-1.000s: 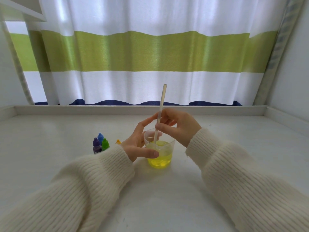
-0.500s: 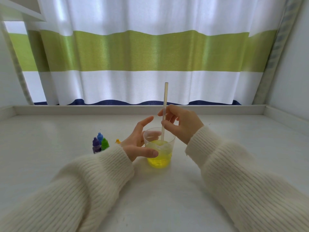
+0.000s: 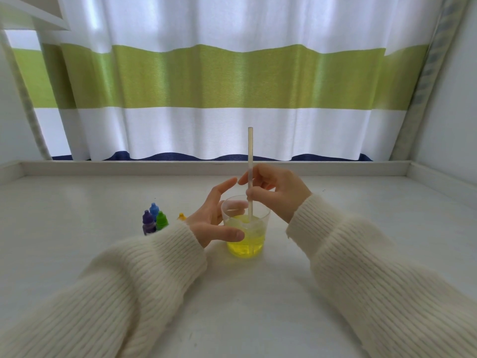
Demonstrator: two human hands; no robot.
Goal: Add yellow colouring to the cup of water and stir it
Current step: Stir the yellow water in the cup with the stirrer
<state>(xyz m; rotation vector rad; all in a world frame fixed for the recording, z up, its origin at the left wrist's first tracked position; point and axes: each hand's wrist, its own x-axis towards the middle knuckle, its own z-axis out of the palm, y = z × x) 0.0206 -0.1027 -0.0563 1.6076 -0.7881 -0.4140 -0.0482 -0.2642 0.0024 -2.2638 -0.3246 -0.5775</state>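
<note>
Yellow water fills the lower part of a clear plastic cup (image 3: 245,229), which stands on the white tabletop (image 3: 258,293) between the two hands. A pale straw (image 3: 250,161) rises almost upright out of the cup, its lower end dipped in the liquid, its top well above the fingers. The right hand (image 3: 277,193), just behind and to the right of the cup, pinches the straw between thumb and curled fingers partway up its length. The left hand (image 3: 213,218) holds the cup from its left side: the thumb lies across the near wall, the fingers reach round the far side, the index finger lifted and straight, pointing toward the straw. Both arms wear cream ribbed knit sleeves (image 3: 134,285).

Left of the left hand, near its wrist, stand small dropper bottles close together: a purple one (image 3: 148,223), a blue one (image 3: 154,209) behind it, a green one (image 3: 161,220). A yellow cap (image 3: 181,216) peeks out just behind the left wrist. Beyond the hands hangs a white curtain (image 3: 232,78) with a green band.
</note>
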